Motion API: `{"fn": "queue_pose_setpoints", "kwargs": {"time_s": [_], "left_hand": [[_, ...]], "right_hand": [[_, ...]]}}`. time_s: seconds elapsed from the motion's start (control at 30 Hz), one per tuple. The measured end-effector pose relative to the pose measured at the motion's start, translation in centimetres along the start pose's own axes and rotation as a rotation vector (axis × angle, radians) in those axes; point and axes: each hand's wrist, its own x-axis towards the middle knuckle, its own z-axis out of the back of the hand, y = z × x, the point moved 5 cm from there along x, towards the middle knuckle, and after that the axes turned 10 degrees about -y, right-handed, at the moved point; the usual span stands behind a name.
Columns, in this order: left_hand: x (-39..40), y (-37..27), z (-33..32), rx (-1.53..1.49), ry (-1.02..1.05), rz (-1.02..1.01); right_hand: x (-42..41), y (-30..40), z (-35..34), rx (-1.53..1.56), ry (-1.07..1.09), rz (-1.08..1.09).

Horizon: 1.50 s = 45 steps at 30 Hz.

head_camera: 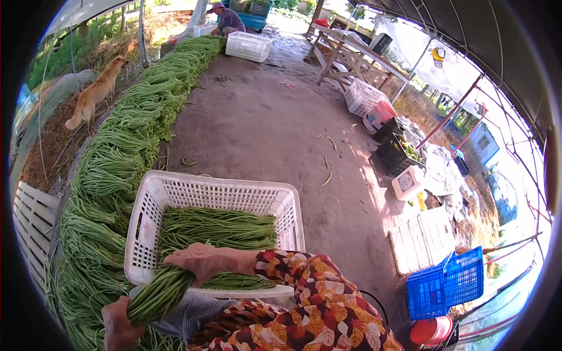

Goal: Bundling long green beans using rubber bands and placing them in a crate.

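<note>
A bundle of green yardlong beans (160,291) is held at a slant between my two hands, over the near left corner of a white plastic crate (219,180). My right hand (199,262) grips its upper end, above the crate. Lower down, my left hand (120,322) holds the other end, outside the crate and beside the long heap. Inside the crate lie more yardlong beans (215,228), laid lengthwise. Along the left runs a long heap of bundled yardlong beans (114,153), its bundles packed side by side.
At the far end a person (229,19) crouches by a white crate (249,46). A tan dog (99,94) stands left of the heap. To the right are a wooden table (351,41), a black crate (397,153), a white jug (407,183) and blue baskets (443,283).
</note>
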Motion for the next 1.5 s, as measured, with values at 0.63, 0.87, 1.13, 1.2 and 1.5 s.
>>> {"fn": "queue_pose_setpoints", "kwargs": {"time_s": [0.63, 0.87, 1.13, 1.2, 1.5], "left_hand": [[10.1, -1.9, -3.7, 0.315, 0.004, -0.415], [12.2, -3.6, -5.4, 0.357, -0.025, -0.534], [15.0, -5.4, -13.1, 0.407, -0.022, -0.639], [14.7, -5.0, -16.5, 0.387, 0.008, -0.651], [8.8, -1.8, -17.0, 0.215, 0.171, -0.278]], "right_hand": [[-6.6, -4.6, 1.8, -0.11, -0.246, -0.25], [-8.1, -6.8, 1.9, -0.111, -0.174, -0.355], [-13.4, -11.8, 0.2, -0.128, -0.187, -0.529], [-15.7, -13.3, -2.7, -0.092, -0.138, -0.615], [-23.2, -19.6, -14.6, -0.153, 0.145, -0.807]]}}
